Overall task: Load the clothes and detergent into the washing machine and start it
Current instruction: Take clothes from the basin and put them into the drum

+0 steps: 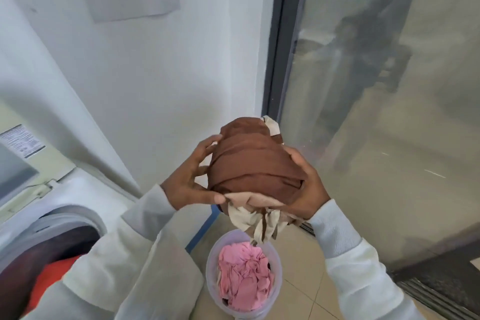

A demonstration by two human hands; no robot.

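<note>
Both hands, left hand and right hand, clasp the brown clothes bundle; the washing machine drum lies lower left, nearer the left hand.

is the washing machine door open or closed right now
Open: the washing machine's round opening is uncovered, with an orange garment showing inside the drum.

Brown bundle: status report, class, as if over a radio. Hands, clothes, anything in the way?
Both hands, left and right, grip brown bundle above bucket. Pink cloth in bucket; red cloth in washer drum. Left sleeve crosses drum opening.
</note>
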